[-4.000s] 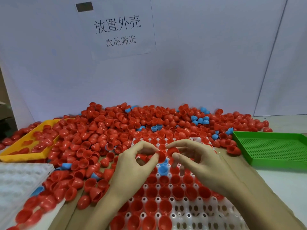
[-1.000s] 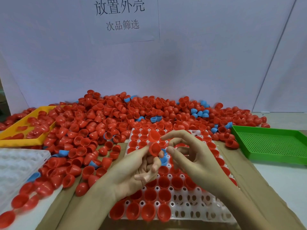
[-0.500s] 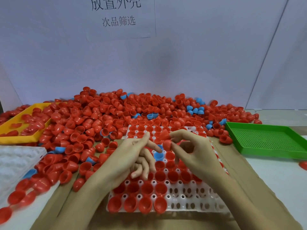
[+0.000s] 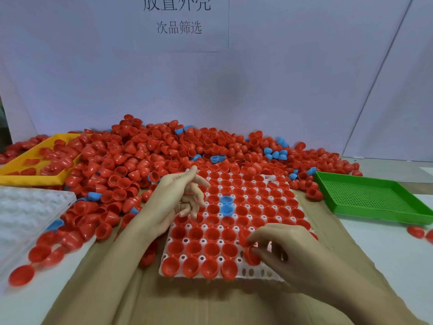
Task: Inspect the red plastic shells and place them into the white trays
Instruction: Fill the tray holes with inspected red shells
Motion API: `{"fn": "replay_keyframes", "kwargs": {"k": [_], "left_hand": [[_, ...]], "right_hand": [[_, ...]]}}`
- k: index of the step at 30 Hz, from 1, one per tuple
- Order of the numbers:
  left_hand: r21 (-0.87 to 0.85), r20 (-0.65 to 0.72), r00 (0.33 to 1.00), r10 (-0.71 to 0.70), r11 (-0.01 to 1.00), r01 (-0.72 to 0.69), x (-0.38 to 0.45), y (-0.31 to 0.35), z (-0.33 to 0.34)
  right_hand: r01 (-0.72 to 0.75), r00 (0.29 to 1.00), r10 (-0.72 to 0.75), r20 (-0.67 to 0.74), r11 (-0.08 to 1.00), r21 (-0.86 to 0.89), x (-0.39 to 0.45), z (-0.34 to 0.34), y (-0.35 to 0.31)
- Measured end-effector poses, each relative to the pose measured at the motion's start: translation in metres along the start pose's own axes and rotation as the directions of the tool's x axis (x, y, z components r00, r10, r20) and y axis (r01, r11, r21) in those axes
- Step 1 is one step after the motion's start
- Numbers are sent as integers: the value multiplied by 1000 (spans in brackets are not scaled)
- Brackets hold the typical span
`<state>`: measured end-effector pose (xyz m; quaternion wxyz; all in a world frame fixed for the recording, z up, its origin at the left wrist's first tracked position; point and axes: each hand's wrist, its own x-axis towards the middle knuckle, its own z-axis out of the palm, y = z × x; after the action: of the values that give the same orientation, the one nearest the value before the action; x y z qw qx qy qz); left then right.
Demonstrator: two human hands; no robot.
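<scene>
The right hand [image 4: 288, 252] pinches a red shell [image 4: 251, 255] between curled fingers, seating it in an empty socket near the front right of the tray [image 4: 262, 274], while the left hand [image 4: 174, 202] hovers empty, fingers loosely spread, over the tray's left edge.

The right hand [image 4: 288, 252] moved away from the left hand [image 4: 173, 202] and came down to the near right part of the white tray [image 4: 262, 274], pinching a red shell [image 4: 251, 255] there. The left hand let go, opened its fingers and stayed up over the tray's left side.
</scene>
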<state>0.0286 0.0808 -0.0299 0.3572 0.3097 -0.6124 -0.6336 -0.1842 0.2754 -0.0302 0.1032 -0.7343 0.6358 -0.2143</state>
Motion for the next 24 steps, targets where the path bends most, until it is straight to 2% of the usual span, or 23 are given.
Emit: {"fn": "replay_keyframes", "kwargs": {"k": [13,15,18,22,24], "left_hand": [[-19,-8,1000,17,1000,-17,1,-1,-6],[-25,-12,1000,21,999,-21,2,-1,-7],[-36,-26,999,24,999,-25,4,-1,-9],[-55,-47,999,25,998,-28,6,-2,-13],[-66,-59,998,25,997,-29,7,-3,-15]], "right_hand": [[-36,989,38,140,999,-20,8,-7,-12],[-50,990,46,132,999,22,17,-16,-12],[-69,997,66,30,991,111,47,-26,0],[-87,958,82,-276,996,-4,106,-30,44],[-143,946,105,-308,985,-101,131,-31,66]]}}
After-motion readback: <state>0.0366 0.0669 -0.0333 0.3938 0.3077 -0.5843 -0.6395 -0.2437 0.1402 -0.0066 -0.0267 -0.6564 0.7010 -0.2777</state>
